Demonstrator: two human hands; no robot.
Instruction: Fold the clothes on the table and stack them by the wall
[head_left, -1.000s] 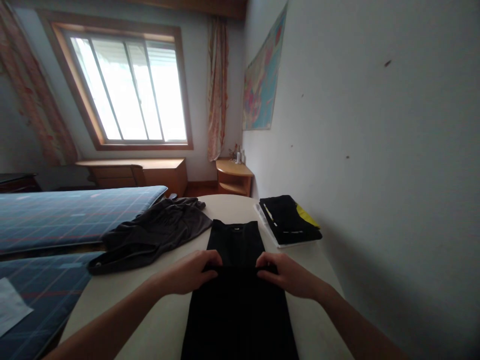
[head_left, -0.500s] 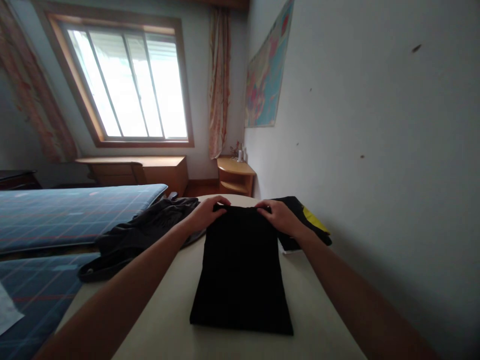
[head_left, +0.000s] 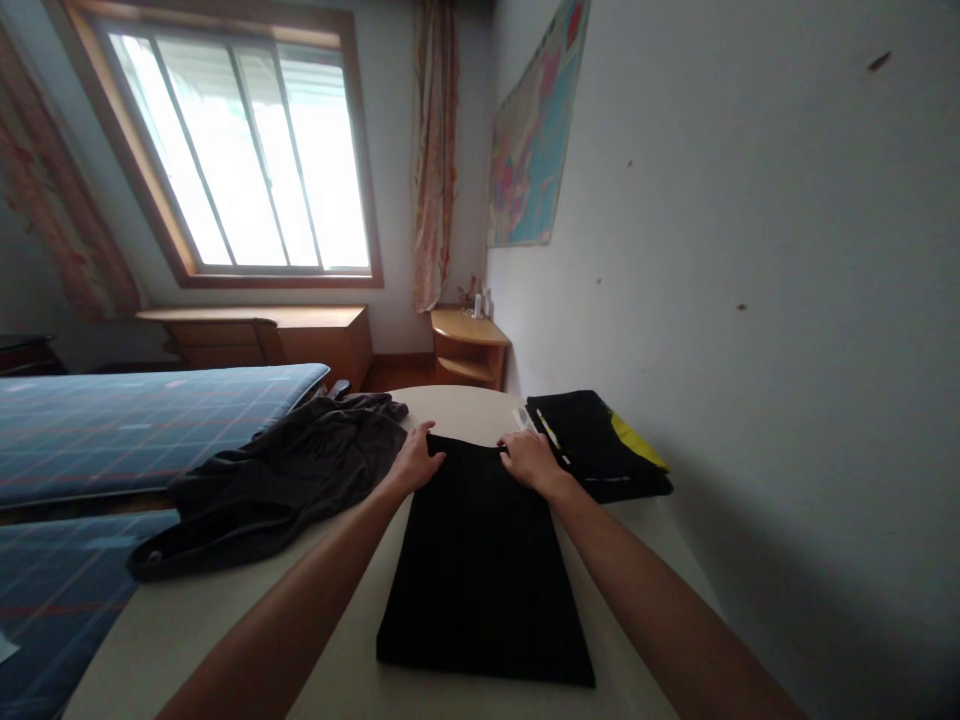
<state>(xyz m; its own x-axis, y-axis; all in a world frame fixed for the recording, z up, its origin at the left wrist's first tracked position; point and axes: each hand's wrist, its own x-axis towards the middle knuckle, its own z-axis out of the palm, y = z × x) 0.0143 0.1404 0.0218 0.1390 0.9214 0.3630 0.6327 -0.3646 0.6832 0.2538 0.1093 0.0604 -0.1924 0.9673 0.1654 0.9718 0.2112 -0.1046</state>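
Observation:
A black folded garment lies lengthwise on the pale table in front of me; its exact kind cannot be made out. My left hand is at its far left corner, thumb and forefinger apart, the thumb touching the cloth. At the far right corner, my right hand has its fingers bent around the edge, pinching the cloth. To the right sits a folded black and yellow garment with white trim. A crumpled dark garment spreads along the table's left side.
The pale table has a rounded far end. Beside it on the left is a blue plaid mattress. A white wall runs close along the right. Beyond stand a wooden desk and a corner shelf.
The far edge of the black folded garment has come down towards the table, and both hands have lowered with it. My left hand's fingers have loosened from the corner. The view has shifted slightly.

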